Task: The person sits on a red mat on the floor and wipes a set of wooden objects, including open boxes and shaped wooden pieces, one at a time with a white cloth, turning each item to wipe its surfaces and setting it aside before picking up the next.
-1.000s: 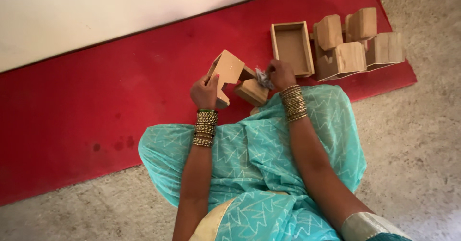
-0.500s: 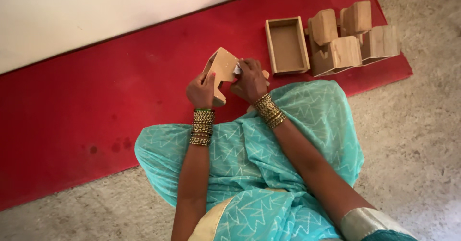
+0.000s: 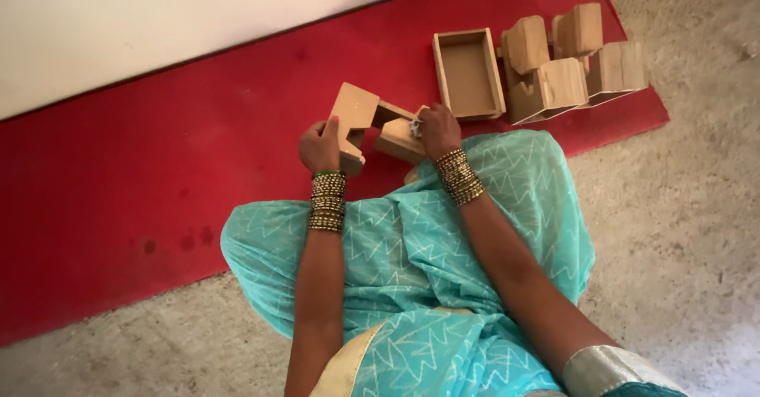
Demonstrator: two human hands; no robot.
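Gripping a small open wooden box [image 3: 366,124], the left hand [image 3: 320,145] has its fingers curled round the box's near edge, thumb on top, holding it tilted above the lap. Right hand [image 3: 438,130] is just across from it, fingers closed on a small pale scrap [image 3: 415,125], perhaps sanding paper, cannot tell for sure, pressed to the box's inner wall. Both wrists carry stacks of gold bangles [image 3: 327,201].

Surface beneath the hands: a red mat [image 3: 158,167], matte, with a few darker spots out to the left of the left hand. The mat runs diagonally; beyond the hands its far edge meets a white wall [image 3: 158,25]. On the near side of the mat and out to the right of the right hand lies rough grey concrete floor [image 3: 689,223], speckled.

Just beyond the right hand, an empty rectangular wooden tray [image 3: 469,74] lies flat on the mat. Farther out to that hand's right, a cluster of similar wooden boxes [image 3: 570,64] stands packed together, some tipped on their sides. Turquoise patterned cloth [image 3: 443,286] covers the lap below both forearms.
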